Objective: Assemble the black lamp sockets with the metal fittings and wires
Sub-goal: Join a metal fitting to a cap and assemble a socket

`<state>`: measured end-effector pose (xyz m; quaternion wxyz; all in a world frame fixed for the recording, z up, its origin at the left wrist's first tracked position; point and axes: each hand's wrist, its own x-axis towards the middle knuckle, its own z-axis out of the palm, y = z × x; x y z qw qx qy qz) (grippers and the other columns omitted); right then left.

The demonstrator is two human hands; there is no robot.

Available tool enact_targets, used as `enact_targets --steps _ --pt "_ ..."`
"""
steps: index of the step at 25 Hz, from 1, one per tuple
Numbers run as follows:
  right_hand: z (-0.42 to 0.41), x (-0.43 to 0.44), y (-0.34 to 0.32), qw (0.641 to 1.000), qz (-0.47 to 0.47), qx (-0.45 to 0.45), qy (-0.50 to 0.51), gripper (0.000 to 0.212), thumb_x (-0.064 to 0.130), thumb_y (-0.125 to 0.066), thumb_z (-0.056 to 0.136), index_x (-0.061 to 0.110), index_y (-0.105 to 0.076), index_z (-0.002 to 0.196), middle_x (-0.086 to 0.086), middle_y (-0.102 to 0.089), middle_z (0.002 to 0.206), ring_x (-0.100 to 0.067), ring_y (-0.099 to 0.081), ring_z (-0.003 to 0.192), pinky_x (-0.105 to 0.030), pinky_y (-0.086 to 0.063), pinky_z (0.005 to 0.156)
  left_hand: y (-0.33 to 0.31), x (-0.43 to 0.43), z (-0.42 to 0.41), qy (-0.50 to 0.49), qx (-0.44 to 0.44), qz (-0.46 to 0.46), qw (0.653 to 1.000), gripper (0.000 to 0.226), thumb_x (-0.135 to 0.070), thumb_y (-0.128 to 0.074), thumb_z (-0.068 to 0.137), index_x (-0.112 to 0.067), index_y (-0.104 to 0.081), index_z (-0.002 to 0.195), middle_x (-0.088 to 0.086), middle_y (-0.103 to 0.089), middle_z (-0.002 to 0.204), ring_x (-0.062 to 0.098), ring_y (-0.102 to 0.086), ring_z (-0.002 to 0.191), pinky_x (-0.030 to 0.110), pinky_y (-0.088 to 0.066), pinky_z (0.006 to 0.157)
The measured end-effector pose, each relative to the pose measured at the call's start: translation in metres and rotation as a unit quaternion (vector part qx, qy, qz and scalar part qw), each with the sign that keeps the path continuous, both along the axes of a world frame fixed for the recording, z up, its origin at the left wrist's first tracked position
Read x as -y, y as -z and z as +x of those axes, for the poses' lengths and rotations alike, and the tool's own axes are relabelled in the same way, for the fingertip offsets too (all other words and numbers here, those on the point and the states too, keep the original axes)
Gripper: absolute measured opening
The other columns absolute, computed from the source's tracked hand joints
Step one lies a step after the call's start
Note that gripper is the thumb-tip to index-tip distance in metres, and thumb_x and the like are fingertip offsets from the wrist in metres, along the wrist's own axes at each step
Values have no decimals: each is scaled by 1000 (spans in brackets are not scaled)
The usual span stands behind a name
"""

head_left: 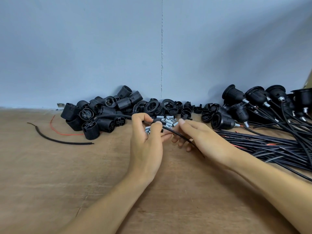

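The left grip [146, 134] is closed tight, pinching a small black socket piece [156, 121] above the metal fittings [170, 121]. The right grip [200, 134], half closed, holds the black wire [181, 137] leading to that piece. Bare surface [50, 174] lies open nearer and to the left. A wire bundle [270, 146] crowds the right.

The tabletop [50, 174] is matt brown wood. At 11 o'clock, the sockets [124, 103] are ribbed black plastic; the fittings [169, 121] are shiny metal.
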<state>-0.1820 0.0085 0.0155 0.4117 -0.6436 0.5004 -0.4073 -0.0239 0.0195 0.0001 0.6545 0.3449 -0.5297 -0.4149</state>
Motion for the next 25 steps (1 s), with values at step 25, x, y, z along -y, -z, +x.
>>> enact_targets --steps 25 --pt "-2 -6 -7 983 -98 125 89 29 41 -60 97 14 -71 92 1 -58 66 -11 -45 49 -18 -36 44 10 -1 -6 -95 290 -195 932 34 3 -74 82 -20 -74 108 -13 -71 110 -2 -64 106 11 -49 88"
